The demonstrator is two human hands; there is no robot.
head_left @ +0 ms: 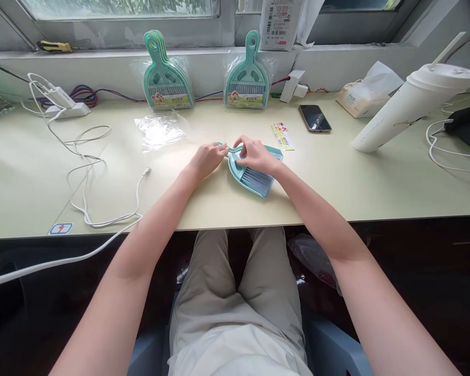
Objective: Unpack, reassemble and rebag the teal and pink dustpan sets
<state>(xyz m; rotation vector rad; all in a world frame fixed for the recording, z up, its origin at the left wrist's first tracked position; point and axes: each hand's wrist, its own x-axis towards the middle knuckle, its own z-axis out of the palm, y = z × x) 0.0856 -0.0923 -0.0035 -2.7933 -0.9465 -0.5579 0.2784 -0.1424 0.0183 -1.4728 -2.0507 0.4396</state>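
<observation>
A teal mini dustpan (239, 180) lies on the desk in front of me, its handle end to the left. Nested in it is a small hand brush (257, 181) with grey-blue bristles. My left hand (210, 156) is closed around the handle end, which the fingers mostly hide. My right hand (255, 155) reaches over the pan, thumb and fingers curled in a grip on the brush's body. A printed label card (282, 137) lies just beyond the pan. To the left of it is a crumpled clear plastic bag (160, 129).
Bagged dustpan sets (168, 78) lean on the wall, with another bagged set (247, 78) beside them. A phone (315, 118), tissue pack (366, 94) and tilted white cup (409, 107) stand right. A white cable (86, 177) sprawls left; a yellow cutter (55, 46) rests on the sill.
</observation>
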